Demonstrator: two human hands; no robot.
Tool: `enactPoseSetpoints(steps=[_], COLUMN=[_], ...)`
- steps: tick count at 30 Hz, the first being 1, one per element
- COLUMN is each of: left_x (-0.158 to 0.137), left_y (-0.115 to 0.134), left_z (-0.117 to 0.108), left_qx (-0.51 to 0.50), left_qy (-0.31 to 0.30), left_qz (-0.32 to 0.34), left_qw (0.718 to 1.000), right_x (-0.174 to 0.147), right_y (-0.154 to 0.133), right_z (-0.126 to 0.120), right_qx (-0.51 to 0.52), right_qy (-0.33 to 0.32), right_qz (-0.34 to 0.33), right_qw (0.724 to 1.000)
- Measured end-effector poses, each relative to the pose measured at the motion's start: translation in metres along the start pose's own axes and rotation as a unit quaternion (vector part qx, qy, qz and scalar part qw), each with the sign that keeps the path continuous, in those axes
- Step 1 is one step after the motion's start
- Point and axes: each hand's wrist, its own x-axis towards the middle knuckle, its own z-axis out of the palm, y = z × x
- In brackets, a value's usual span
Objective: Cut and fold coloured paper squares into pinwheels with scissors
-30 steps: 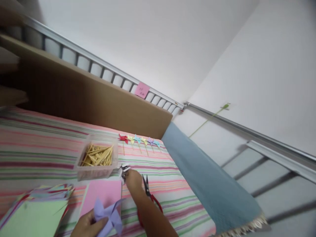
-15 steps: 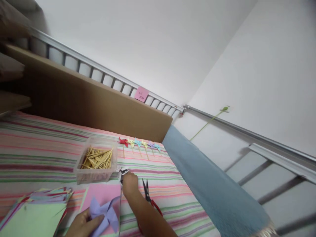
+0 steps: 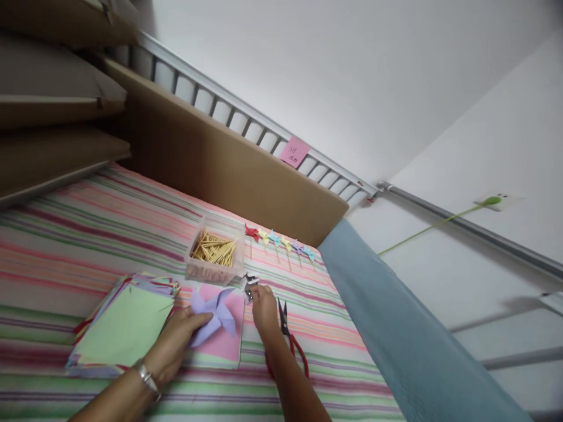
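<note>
My left hand (image 3: pixel 178 337) pinches a purple paper pinwheel (image 3: pixel 214 313) near its middle, thumb on top. The pinwheel has folded, curling blades and is held over a square of pink paper (image 3: pixel 226 347). My right hand (image 3: pixel 265 308) reaches to a small white and dark, shiny item (image 3: pixel 250 281) beside the clear box. Its fingers are drawn together there; what lies between them is too small to make out. Scissors (image 3: pixel 288 333) with red handles and dark blades lie just right of my right hand, partly hidden by the forearm.
A clear plastic box (image 3: pixel 206 272) holds many thin wooden sticks (image 3: pixel 215 249). Left of it lies a stack of coloured paper (image 3: pixel 125 322), pale green on top. Several finished pinwheels (image 3: pixel 275 237) on sticks line the cardboard panel (image 3: pixel 211 152). A striped cloth (image 3: pixel 92 234) covers the surface.
The view has shifted, so things sit further right and more of the left arm shows. The left hand still holds the pinwheel, and the right hand stays by the small shiny item, fingers now more visible.
</note>
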Motion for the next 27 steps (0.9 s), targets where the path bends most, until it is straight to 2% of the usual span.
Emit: enactPoseSetpoints(steps=[4, 8, 10, 12, 15, 19, 27], left_x=[-0.001, 0.001, 0.002, 0.001, -0.001, -0.004, -0.006], left_y=[0.0, 0.0, -0.001, -0.003, -0.004, -0.005, -0.007], left_z=[0.0, -0.002, -0.002, -0.001, 0.001, 0.003, 0.006], left_qx=[-0.006, 0.03, 0.058, 0.086, 0.101, 0.083, 0.065], left_qy=[0.009, 0.031, 0.047, 0.063, 0.075, 0.058, 0.055], left_qz=[0.03, 0.047, 0.053, 0.056, 0.063, 0.066, 0.063], left_qw=[0.999, 0.998, 0.996, 0.993, 0.99, 0.993, 0.994], right_x=[-0.012, -0.042, -0.06, -0.074, -0.086, -0.088, -0.085], right_y=[-0.013, -0.042, -0.06, -0.074, -0.083, -0.082, -0.082], right_z=[-0.011, -0.027, -0.031, -0.029, -0.016, 0.002, 0.002], right_qx=[0.089, 0.17, 0.273, 0.32, 0.316, 0.3, 0.309], right_qy=[0.028, 0.011, -0.01, -0.026, -0.035, -0.024, -0.036], right_qz=[0.022, 0.041, 0.056, 0.046, 0.037, 0.033, 0.056], right_qw=[0.995, 0.985, 0.96, 0.946, 0.947, 0.953, 0.949])
